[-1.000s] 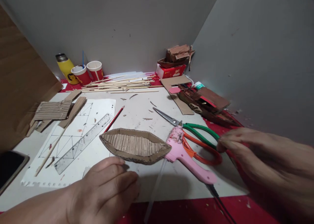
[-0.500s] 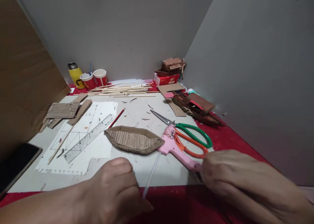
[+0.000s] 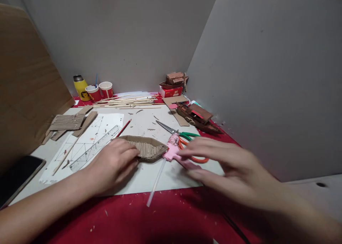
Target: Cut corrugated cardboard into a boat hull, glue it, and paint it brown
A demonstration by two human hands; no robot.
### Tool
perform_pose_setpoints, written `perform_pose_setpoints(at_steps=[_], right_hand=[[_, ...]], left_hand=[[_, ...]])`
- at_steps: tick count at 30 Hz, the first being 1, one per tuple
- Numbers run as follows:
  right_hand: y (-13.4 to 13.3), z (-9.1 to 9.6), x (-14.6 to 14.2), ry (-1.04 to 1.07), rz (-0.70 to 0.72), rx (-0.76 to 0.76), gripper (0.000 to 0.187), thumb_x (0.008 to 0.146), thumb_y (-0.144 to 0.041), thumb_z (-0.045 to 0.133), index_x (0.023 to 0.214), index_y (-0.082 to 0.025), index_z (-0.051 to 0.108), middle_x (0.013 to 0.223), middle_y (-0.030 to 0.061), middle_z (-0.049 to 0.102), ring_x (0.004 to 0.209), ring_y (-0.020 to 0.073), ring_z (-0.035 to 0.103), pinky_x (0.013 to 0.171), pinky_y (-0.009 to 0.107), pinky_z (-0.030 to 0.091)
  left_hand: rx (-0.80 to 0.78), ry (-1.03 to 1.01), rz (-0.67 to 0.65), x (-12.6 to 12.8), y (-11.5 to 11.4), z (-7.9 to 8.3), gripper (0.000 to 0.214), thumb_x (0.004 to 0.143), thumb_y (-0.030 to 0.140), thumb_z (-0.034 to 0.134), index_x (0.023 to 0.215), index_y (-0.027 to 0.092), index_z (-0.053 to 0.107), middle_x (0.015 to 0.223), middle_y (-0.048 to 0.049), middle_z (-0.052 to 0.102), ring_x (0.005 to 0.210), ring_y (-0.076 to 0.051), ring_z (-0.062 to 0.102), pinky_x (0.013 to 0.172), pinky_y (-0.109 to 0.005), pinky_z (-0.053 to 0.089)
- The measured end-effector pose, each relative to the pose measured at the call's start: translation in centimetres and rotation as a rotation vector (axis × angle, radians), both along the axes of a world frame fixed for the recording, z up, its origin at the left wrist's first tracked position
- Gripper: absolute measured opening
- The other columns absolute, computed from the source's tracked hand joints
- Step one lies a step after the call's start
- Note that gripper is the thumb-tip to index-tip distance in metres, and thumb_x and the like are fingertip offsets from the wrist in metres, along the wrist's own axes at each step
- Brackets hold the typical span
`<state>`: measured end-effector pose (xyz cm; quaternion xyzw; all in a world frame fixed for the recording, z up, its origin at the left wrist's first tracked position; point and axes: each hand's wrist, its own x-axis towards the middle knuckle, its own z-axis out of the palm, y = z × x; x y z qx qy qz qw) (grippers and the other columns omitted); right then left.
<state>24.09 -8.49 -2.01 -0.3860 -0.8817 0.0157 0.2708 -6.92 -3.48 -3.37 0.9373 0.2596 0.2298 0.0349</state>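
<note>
My left hand (image 3: 116, 165) grips the left end of a small cardboard boat (image 3: 148, 149), its fingers curled over the near side. The boat has a ribbed floor and low walls; its left tip is hidden by the hand. Over the handle of a pink glue gun (image 3: 172, 152) hovers my right hand (image 3: 227, 165), thumb and fingers spread apart. I cannot tell whether its fingertips touch the gun. From the gun a clear glue stick (image 3: 156, 183) sticks out toward me. Scissors (image 3: 167, 127) with green and orange handles lie behind the gun, partly covered by my right hand.
A ruler (image 3: 94, 147) and red pencil (image 3: 124, 128) lie on drawn paper (image 3: 60, 169). Ribbed cardboard (image 3: 66, 122) and a phone (image 3: 20, 176) are at left. Wooden sticks (image 3: 128, 103), two cups (image 3: 106, 90) and a yellow bottle (image 3: 81, 89) stand behind. Brown model boats (image 3: 197, 117) sit at right.
My left hand has moved up and onto the boat from beside the glue stick. My right hand has opened and shifted left, over the glue gun. The view has turned slightly right.
</note>
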Motion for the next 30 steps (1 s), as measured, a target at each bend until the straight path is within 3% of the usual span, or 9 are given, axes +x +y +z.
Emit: perform_pose_setpoints(at_steps=[2, 6, 12, 18, 24, 30], right_hand=[[2.8, 1.1, -3.9, -0.033, 0.158, -0.058, 0.028, 0.095, -0.031, 0.054, 0.117, -0.017, 0.063, 0.101, 0.0124, 0.067, 0.095, 0.0249, 0.059, 0.084, 0.04, 0.05], [5.2, 0.6, -7.7, -0.331, 0.154, -0.075, 0.034, 0.09, -0.035, 0.061, 0.114, -0.011, 0.065, 0.103, 0.0147, 0.064, 0.097, 0.0289, 0.052, 0.088, 0.047, 0.042], [6.4, 0.0, -8.5, -0.531, 0.15, -0.175, 0.034, 0.089, -0.037, 0.063, 0.11, -0.011, 0.066, 0.1, 0.0127, 0.064, 0.096, 0.0284, 0.053, 0.088, 0.044, 0.038], [7.3, -0.2, -9.2, -0.563, 0.129, -0.275, 0.03, 0.092, -0.037, 0.059, 0.103, -0.01, 0.069, 0.097, 0.0141, 0.065, 0.093, 0.0275, 0.053, 0.088, 0.044, 0.038], [8.2, -1.3, -9.8, -0.564, 0.143, -0.303, 0.026, 0.088, -0.035, 0.064, 0.094, -0.01, 0.07, 0.091, 0.0131, 0.065, 0.09, 0.0277, 0.053, 0.087, 0.046, 0.037], [7.7, -0.7, -9.6, -0.577, 0.13, -0.328, 0.032, 0.09, -0.039, 0.06, 0.097, -0.009, 0.069, 0.096, 0.016, 0.065, 0.091, 0.0284, 0.054, 0.089, 0.046, 0.038]], left_hand=[[-0.009, 0.088, 0.045, -0.2, 1.1, -0.5, 0.017, 0.091, 0.016, 0.054, 0.103, 0.014, 0.065, 0.092, -0.0095, 0.069, 0.085, -0.022, 0.06, 0.079, -0.04, 0.048], [0.019, 0.197, 0.03, 0.2, 2.2, -1.4, 0.013, 0.093, 0.019, 0.054, 0.093, 0.014, 0.067, 0.086, -0.0069, 0.069, 0.083, -0.022, 0.059, 0.078, -0.039, 0.045], [0.068, 0.224, -0.008, 0.7, 3.2, -2.3, 0.014, 0.093, 0.018, 0.055, 0.083, 0.015, 0.064, 0.082, -0.0049, 0.068, 0.078, -0.021, 0.057, 0.076, -0.037, 0.042], [0.089, 0.127, -0.02, 0.6, 3.6, -4.0, 0.012, 0.09, 0.014, 0.056, 0.095, 0.013, 0.066, 0.085, -0.0059, 0.069, 0.076, -0.021, 0.056, 0.072, -0.037, 0.039], [0.063, 0.105, -0.007, 1.1, 3.8, -4.6, 0.015, 0.087, 0.01, 0.054, 0.077, 0.016, 0.063, 0.073, -0.0029, 0.064, 0.068, -0.02, 0.052, 0.067, -0.036, 0.037], [0.087, 0.175, 0.001, 0.9, 3.3, -4.4, 0.012, 0.088, 0.013, 0.052, 0.084, 0.017, 0.062, 0.091, -0.0068, 0.068, 0.077, -0.022, 0.056, 0.074, -0.039, 0.039]])
